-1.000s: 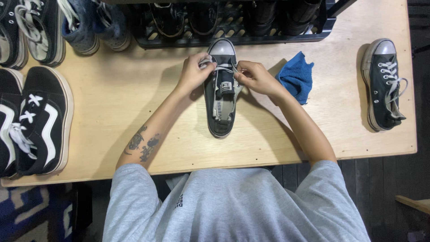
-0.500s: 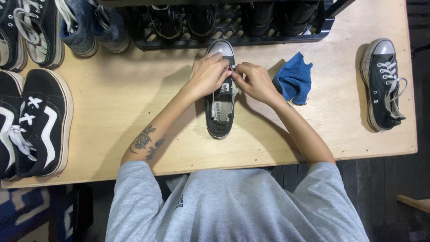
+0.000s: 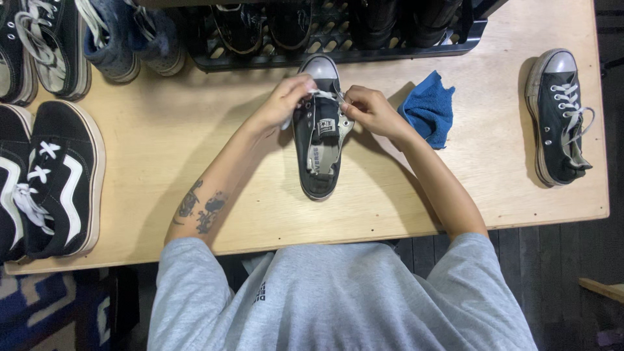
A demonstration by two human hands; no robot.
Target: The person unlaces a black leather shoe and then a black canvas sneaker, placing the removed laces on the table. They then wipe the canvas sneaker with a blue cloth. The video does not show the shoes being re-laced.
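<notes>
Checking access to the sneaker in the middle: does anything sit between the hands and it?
Nothing visible does. The left hand and right hand are already at the white lace of the black sneaker; the blue cloth lies aside.

The counter (image 3: 162, 162) is pale wood, matt, with a faint grain and small screw heads along its near edge. The sneaker (image 3: 318, 140) between the hands is dark canvas with a smooth rubber toe cap and a flat white cotton lace (image 3: 323, 95) (the lining looks grey and worn). The blue cloth (image 3: 428, 110) beside it is soft, nappy fabric, matt. The black crate (image 3: 338, 45) at the back seems to be moulded plastic with a slight sheen.
</notes>
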